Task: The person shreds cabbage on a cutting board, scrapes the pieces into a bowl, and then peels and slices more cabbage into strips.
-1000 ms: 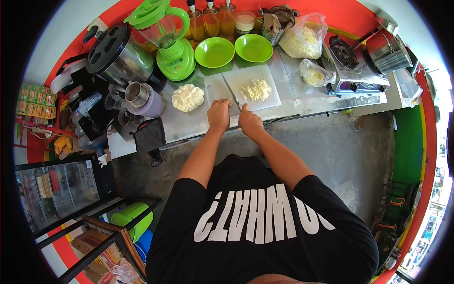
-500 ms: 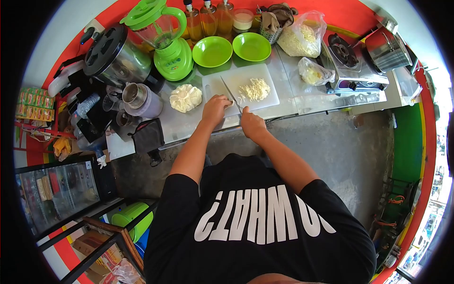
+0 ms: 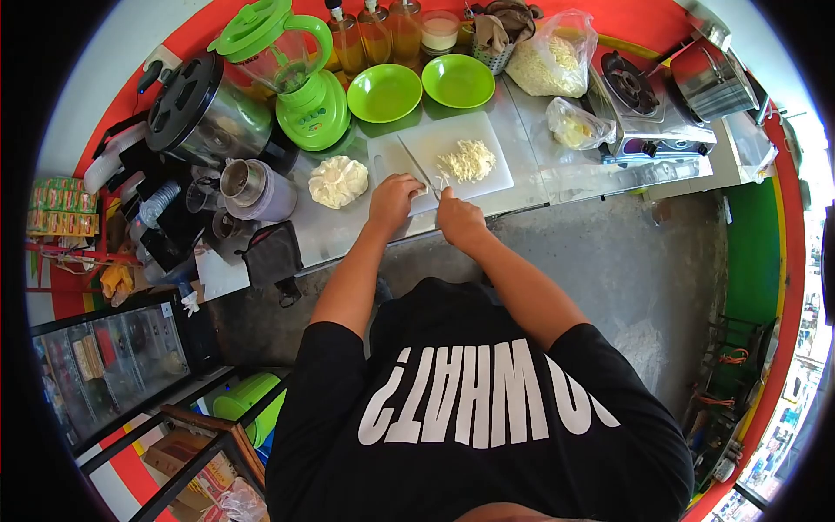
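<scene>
At the cutting board's (image 3: 497,170) near edge, the left hand (image 3: 397,201) pinches a pale piece (image 3: 424,189); the right hand (image 3: 461,220) wraps its fingers round the knife (image 3: 418,161), worktop (image 3: 524,130) extending right.

Slanted knife (image 3: 418,162), pale shreds (image 3: 470,162) (loosely heaped)

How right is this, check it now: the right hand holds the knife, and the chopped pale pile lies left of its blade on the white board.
The side is wrong. The head view shows the chopped pale pile right of the blade on the white board; the right hand does hold the knife.
</scene>
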A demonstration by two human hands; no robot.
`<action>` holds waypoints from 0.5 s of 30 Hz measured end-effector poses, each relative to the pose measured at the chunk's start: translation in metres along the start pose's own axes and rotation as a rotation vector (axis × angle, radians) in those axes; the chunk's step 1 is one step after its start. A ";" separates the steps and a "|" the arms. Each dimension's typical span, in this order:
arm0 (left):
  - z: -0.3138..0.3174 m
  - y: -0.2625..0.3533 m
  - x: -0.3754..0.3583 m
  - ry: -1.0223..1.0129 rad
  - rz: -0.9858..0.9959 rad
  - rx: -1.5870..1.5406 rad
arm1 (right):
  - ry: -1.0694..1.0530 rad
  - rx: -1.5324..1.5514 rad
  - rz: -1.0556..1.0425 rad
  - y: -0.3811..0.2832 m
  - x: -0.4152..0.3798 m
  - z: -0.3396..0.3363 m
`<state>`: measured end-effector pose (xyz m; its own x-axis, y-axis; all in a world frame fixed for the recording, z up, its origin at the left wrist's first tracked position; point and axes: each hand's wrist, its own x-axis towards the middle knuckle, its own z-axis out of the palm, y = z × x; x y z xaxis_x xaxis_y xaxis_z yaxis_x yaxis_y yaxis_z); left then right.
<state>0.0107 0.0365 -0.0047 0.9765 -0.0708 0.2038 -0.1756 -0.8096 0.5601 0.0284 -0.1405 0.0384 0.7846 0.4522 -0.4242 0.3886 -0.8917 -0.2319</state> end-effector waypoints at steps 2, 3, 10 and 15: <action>-0.001 0.004 0.001 0.012 -0.025 -0.020 | 0.020 0.015 0.043 0.000 -0.002 0.011; 0.000 0.004 0.002 0.012 -0.024 -0.021 | 0.021 0.015 0.044 0.000 -0.001 0.012; 0.000 0.003 -0.002 0.042 -0.006 -0.017 | 0.018 0.009 0.030 -0.005 0.007 -0.003; 0.003 0.005 -0.005 0.095 -0.035 -0.020 | 0.010 0.001 0.064 -0.007 0.002 0.009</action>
<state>0.0054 0.0312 -0.0051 0.9659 0.0132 0.2584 -0.1452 -0.7990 0.5835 0.0231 -0.1334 0.0307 0.8127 0.3943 -0.4291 0.3372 -0.9187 -0.2056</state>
